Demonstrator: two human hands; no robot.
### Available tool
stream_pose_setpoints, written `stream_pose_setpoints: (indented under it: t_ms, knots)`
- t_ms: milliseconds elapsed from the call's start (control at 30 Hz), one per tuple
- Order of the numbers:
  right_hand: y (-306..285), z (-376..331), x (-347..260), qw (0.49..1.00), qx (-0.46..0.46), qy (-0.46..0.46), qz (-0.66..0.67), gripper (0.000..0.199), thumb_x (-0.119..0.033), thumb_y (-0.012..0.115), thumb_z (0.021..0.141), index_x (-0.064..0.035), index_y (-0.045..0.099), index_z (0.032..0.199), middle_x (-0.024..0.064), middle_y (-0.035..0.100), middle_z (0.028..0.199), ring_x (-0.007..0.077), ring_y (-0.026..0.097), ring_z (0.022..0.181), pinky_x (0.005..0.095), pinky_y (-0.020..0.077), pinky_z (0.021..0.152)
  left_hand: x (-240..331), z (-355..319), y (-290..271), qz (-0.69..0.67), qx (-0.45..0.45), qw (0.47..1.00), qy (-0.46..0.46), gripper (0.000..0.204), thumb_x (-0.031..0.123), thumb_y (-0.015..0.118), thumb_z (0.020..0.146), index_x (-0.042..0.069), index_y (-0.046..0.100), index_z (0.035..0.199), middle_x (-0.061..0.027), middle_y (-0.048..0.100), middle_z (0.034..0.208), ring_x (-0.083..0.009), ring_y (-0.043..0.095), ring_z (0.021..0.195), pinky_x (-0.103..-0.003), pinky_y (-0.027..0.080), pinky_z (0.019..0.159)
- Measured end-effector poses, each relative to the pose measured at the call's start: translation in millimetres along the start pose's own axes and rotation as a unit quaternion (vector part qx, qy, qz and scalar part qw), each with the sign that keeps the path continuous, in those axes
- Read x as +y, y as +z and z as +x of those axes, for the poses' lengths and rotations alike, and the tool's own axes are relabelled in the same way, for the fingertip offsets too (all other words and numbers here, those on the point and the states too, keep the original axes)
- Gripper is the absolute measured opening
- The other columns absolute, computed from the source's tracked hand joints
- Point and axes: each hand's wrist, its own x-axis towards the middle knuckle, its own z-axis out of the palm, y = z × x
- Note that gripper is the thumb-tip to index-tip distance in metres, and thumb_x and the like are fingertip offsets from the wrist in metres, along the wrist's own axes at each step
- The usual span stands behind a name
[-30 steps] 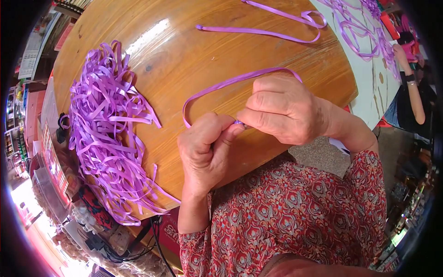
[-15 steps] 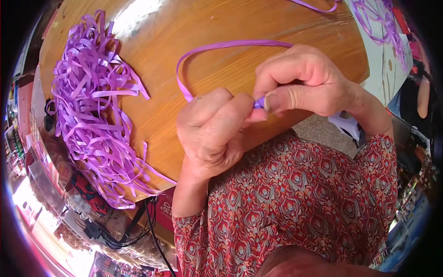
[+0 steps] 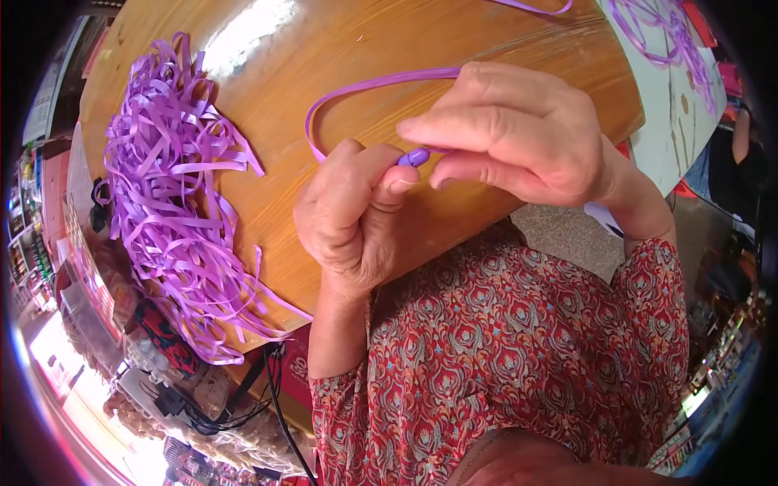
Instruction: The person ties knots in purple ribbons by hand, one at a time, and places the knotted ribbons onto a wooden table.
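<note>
My left hand [image 3: 352, 219] and my right hand [image 3: 519, 134] meet over the near edge of a round wooden table [image 3: 340, 49]. Between their fingertips sits a small purple bead-like piece [image 3: 415, 156] at the end of a purple strip [image 3: 365, 87]. That strip loops away over the tabletop and back under my right hand. Both hands pinch it where the thumbs and forefingers come together.
A big heap of loose purple strips [image 3: 170, 202] lies on the table's left side and hangs over its edge. More purple strips [image 3: 664, 40] lie on a white surface at the upper right. Cables and packed goods [image 3: 203, 397] sit on the floor below the table.
The hands appear larger and higher in the picture, and the view has moved closer to the table. The strip's loop has shifted up with them. The small purple end piece now shows between the fingertips.
</note>
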Motion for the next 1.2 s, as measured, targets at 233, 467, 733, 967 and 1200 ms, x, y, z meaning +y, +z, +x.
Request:
stream_pose_setpoints:
  t_ms: [233, 467, 733, 967, 1200]
  knots:
    - [1.1, -2.9, -0.9, 0.998, 0.010, -0.066, -0.019, 0.030, -0.005, 0.073, 0.064, 0.0022, 0.063, 0.091, 0.0094, 0.058, 0.076, 0.0221, 0.055, 0.060, 0.0314, 0.0426, 0.050, 4.5, -1.3, 1.8, -0.001, 0.001, 1.000, 0.009, 0.016, 0.016, 0.071, 0.077, 0.002, 0.063, 0.081, -0.0033, 0.051, 0.060, -0.0145, 0.042, 0.049, -0.026, 0.032, 0.044]
    - [-6.5, -7.1, -5.0, 0.995, -0.055, 0.005, 0.078, 0.016, -0.005, 0.071, 0.071, -0.0009, 0.061, 0.083, 0.0074, 0.054, 0.070, 0.0228, 0.052, 0.059, 0.0328, 0.0401, 0.053, 1.7, -4.2, 1.8, 0.050, -0.059, 0.991, 0.110, 0.018, 0.015, 0.076, 0.069, 0.005, 0.063, 0.075, -0.0005, 0.035, 0.054, -0.0134, 0.037, 0.042, -0.029, 0.026, 0.039]
    - [-20.9, -9.5, -6.1, 0.891, -0.197, 0.268, 0.308, 0.007, -0.009, 0.064, 0.082, -0.0019, 0.062, 0.081, 0.0061, 0.058, 0.070, 0.0151, 0.054, 0.061, 0.0276, 0.0416, 0.056, 0.4, 2.4, 3.9, 0.108, -0.119, 0.968, 0.194, 0.021, 0.011, 0.076, 0.060, 0.004, 0.062, 0.075, 0.0007, 0.036, 0.057, -0.0121, 0.039, 0.041, -0.028, 0.027, 0.037]
    - [-9.9, -9.9, 4.9, 0.737, -0.199, 0.433, 0.479, 0.014, -0.014, 0.061, 0.088, -0.0002, 0.063, 0.083, -0.0014, 0.059, 0.074, 0.0045, 0.052, 0.068, 0.0201, 0.0412, 0.060, -3.6, 0.4, 1.8, 0.110, -0.138, 0.978, 0.111, 0.025, 0.011, 0.075, 0.066, 0.002, 0.060, 0.084, -0.0019, 0.043, 0.058, -0.0161, 0.043, 0.042, -0.030, 0.031, 0.037]
    - [-17.3, -13.8, 8.1, 0.802, -0.096, 0.382, 0.448, 0.011, -0.011, 0.060, 0.088, 0.0003, 0.062, 0.089, 0.0000, 0.059, 0.075, 0.0058, 0.054, 0.070, 0.0200, 0.0424, 0.064, -1.5, 5.0, -7.0, 0.120, -0.069, 0.990, 0.034, 0.053, 0.030, 0.067, 0.082, -0.005, 0.051, 0.120, -0.0186, 0.054, 0.105, -0.0302, 0.052, 0.094, -0.035, 0.047, 0.073]
